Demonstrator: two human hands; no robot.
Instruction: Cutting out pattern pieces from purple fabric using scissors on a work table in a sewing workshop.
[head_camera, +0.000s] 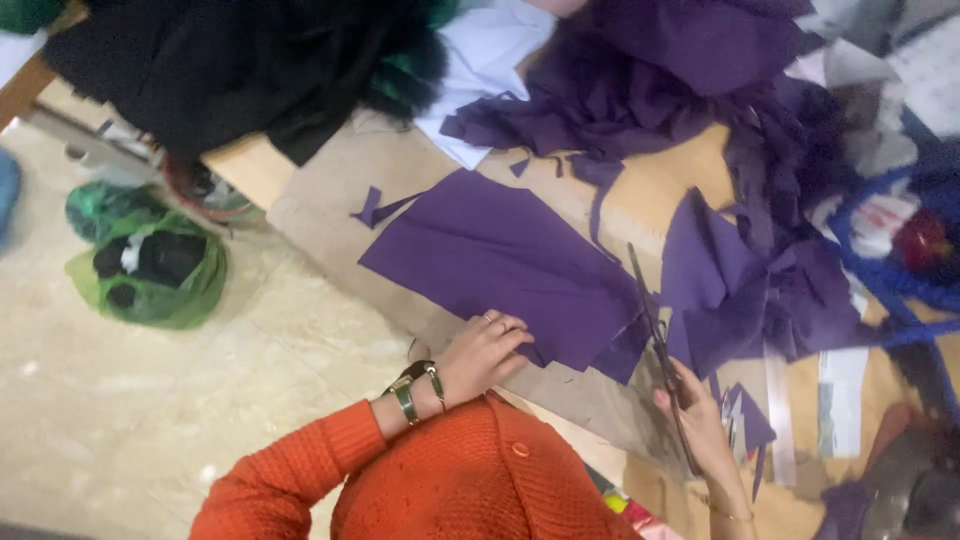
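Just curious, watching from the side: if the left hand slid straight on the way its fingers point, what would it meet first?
The left hand already touches the flat purple cloth piece. Going on, it would probably meet the scissors held in the right hand.

we cannot see our right hand (700, 420) whole: the scissors (655, 345) cross it, and their handles blur into the fingers, so the grip is hard to read. the blade tips vanish against the purple fabric (500, 265). our left hand (485, 352) hides the cloth's near edge. the black fabric pile (240, 70) is cut off by the top edge, and what lies under it is hidden. on the right, the blue cord (880, 265) and a red thing (922, 240) are too blurred to tell. the dark object (915, 490) in the bottom right corner is cropped and unclear.
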